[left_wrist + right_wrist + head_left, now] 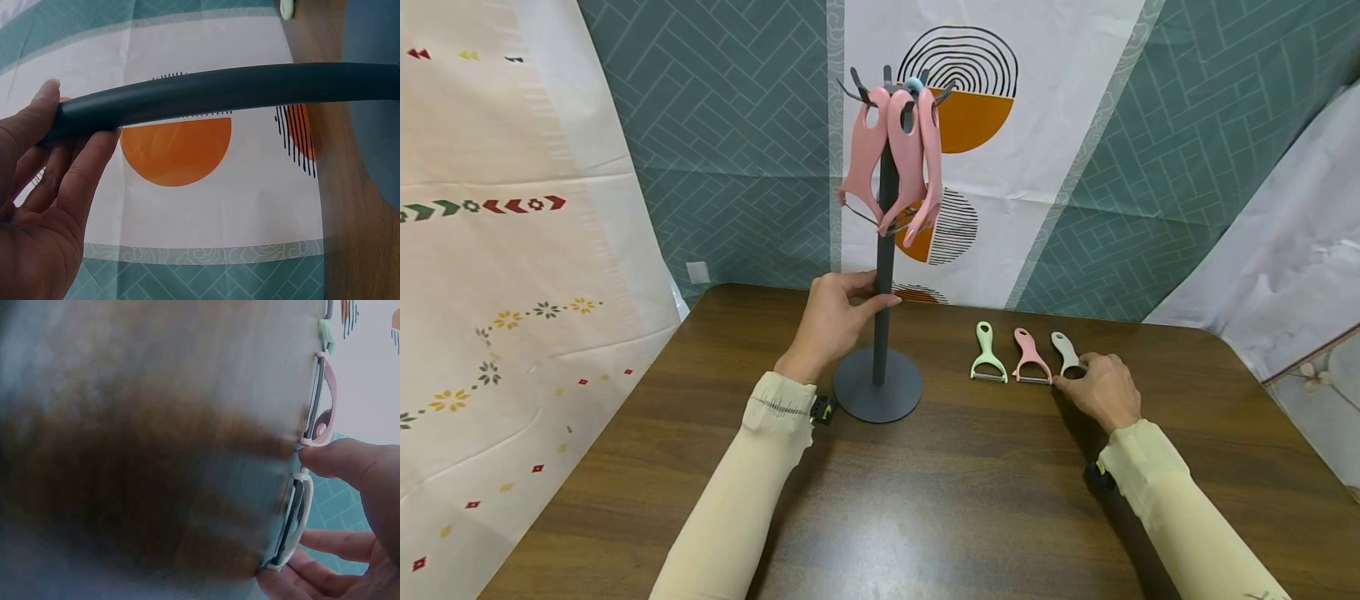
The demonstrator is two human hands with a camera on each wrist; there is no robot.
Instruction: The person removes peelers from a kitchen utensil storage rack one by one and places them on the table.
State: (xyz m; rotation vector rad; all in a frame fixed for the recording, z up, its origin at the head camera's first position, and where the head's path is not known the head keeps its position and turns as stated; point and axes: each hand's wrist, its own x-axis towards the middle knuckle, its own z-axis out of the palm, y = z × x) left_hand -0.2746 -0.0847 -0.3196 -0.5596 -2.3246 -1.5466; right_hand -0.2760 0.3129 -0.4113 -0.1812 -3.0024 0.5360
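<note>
My left hand [838,315] holds the dark grey pole of a hook stand [882,350], thumb on one side and fingers on the other, as the left wrist view also shows. Pink peelers [906,154] hang from the hooks at its top, with a bit of light blue [913,84] behind them. My right hand [1101,388] is at a pale grey peeler [1064,348] lying on the table. In the right wrist view, its fingertips meet one end of that peeler's head [304,512], while the thumb is just off the other end, close to a pink peeler [331,394].
Left of the pale grey peeler lie a pink peeler [1030,354] and a light green peeler [987,350] in a row. The stand's round base [878,408] rests on the brown wooden table [955,500]. Patterned cloth [737,167] hangs behind the table.
</note>
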